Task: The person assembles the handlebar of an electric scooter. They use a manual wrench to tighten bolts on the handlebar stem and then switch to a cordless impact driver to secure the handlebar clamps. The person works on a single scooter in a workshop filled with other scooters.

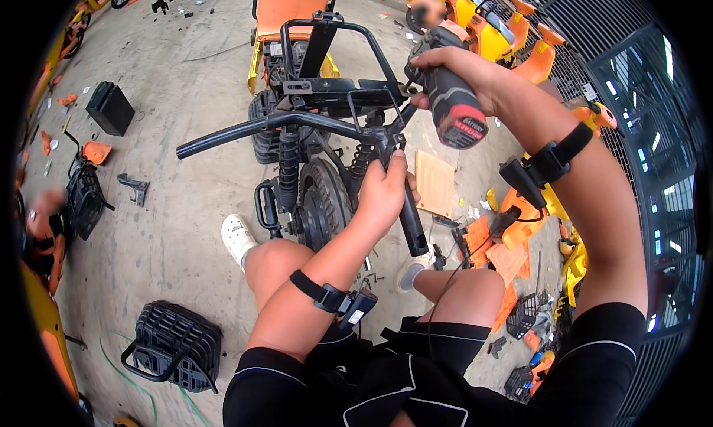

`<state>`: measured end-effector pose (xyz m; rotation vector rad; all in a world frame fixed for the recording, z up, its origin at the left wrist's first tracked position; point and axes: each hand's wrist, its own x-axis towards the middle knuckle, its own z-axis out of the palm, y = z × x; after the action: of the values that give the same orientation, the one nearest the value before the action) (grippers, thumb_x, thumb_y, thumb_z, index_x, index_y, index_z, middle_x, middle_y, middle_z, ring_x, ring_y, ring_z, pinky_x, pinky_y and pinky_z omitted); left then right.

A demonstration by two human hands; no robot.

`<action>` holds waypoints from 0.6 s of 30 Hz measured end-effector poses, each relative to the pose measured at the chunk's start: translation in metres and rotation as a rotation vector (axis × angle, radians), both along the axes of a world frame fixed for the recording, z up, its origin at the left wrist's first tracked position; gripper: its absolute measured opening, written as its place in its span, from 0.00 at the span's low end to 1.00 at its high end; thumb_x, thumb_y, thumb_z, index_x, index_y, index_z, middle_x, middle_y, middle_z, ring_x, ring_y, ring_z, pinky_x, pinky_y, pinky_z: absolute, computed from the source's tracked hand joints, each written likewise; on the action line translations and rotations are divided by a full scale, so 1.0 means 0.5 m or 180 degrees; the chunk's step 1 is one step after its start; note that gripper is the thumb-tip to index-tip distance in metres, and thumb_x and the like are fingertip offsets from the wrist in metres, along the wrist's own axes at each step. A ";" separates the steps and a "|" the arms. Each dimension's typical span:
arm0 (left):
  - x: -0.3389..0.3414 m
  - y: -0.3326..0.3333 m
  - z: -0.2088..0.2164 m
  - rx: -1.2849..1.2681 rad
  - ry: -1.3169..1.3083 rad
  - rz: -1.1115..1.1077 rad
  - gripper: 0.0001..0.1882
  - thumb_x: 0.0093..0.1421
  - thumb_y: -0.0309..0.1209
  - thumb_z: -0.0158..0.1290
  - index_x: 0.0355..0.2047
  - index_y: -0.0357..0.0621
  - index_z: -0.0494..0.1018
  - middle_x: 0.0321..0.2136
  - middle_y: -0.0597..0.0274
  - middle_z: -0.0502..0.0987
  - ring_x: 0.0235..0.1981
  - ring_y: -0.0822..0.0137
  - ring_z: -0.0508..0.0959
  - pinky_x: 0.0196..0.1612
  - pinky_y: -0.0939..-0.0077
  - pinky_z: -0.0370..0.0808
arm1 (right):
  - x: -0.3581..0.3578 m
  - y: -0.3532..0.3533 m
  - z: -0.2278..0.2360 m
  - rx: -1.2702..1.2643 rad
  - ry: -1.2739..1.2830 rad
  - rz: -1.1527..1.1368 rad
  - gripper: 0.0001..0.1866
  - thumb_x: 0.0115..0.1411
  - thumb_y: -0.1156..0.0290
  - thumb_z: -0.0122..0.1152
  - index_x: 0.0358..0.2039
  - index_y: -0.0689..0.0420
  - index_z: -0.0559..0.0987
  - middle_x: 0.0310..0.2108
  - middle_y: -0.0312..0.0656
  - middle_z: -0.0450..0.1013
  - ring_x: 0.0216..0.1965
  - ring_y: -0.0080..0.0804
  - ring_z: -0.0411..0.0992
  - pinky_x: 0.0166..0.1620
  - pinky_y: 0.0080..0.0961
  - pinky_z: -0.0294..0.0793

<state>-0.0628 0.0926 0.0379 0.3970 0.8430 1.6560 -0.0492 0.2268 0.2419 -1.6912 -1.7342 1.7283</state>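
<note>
Left hand [382,193]: closed around the black handlebar [297,119] beside its central clamp [382,139], thumb laid toward the clamp. Right hand [466,69]: wrapped about the grip of a dark power tool [447,93], which is held up with its red-banded battery end turned toward the wearer. Whether the clamp is touched by the tool's nose cannot be told, the nose being hidden.

Principal relation: the clamp is set just ahead of the left hand, and below and to the left of the right hand; by the left hand it is approached more nearly. The handlebar's longer visible arm is extended leftward across the view; its other arm is angled back toward the wearer, past the left fingers.

Adjoining: a tyre [324,200] and a coiled spring [288,167], seen below the handlebar; a black carrier frame [343,91], placed beyond it.

Outlying, on the concrete floor [186,204]: one flat orange panel [434,183], right; one black ribbed basket [182,345], lower left; one black box [111,109], upper left.
</note>
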 end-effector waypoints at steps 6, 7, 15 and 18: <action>-0.002 -0.005 0.005 0.0065 0.0079 -0.0018 0.18 0.73 0.44 0.44 0.35 0.40 0.65 0.21 0.61 0.72 0.18 0.67 0.75 0.23 0.71 0.73 | 0.008 0.002 -0.007 -0.0027 0.0244 -0.0298 0.21 0.58 0.65 0.70 0.43 0.62 0.71 0.30 0.49 0.74 0.24 0.34 0.78 0.25 0.25 0.81; -0.003 -0.006 0.007 0.0078 0.0107 -0.0035 0.18 0.72 0.43 0.44 0.35 0.40 0.65 0.21 0.61 0.72 0.18 0.67 0.75 0.23 0.71 0.73 | 0.012 0.005 -0.007 -0.0049 0.0269 -0.0300 0.20 0.58 0.65 0.70 0.42 0.62 0.72 0.29 0.49 0.75 0.23 0.33 0.77 0.25 0.25 0.81; -0.001 -0.014 0.005 0.0077 -0.0071 -0.0071 0.18 0.72 0.44 0.45 0.34 0.41 0.65 0.20 0.61 0.72 0.18 0.66 0.75 0.24 0.70 0.74 | 0.029 0.002 -0.027 -0.0137 -0.0383 0.0518 0.15 0.54 0.67 0.68 0.37 0.61 0.74 0.24 0.45 0.74 0.19 0.33 0.75 0.25 0.30 0.82; -0.013 0.010 -0.006 0.0182 0.0090 0.0071 0.18 0.72 0.44 0.45 0.33 0.42 0.65 0.20 0.61 0.72 0.17 0.67 0.75 0.23 0.71 0.73 | 0.016 0.064 -0.003 -0.0298 -0.0087 0.0159 0.15 0.55 0.69 0.65 0.40 0.60 0.73 0.29 0.53 0.78 0.21 0.35 0.77 0.26 0.32 0.82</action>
<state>-0.0695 0.0977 0.0348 0.4531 0.8251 1.7014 -0.0411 0.2588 0.2405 -1.7309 -1.7471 1.8439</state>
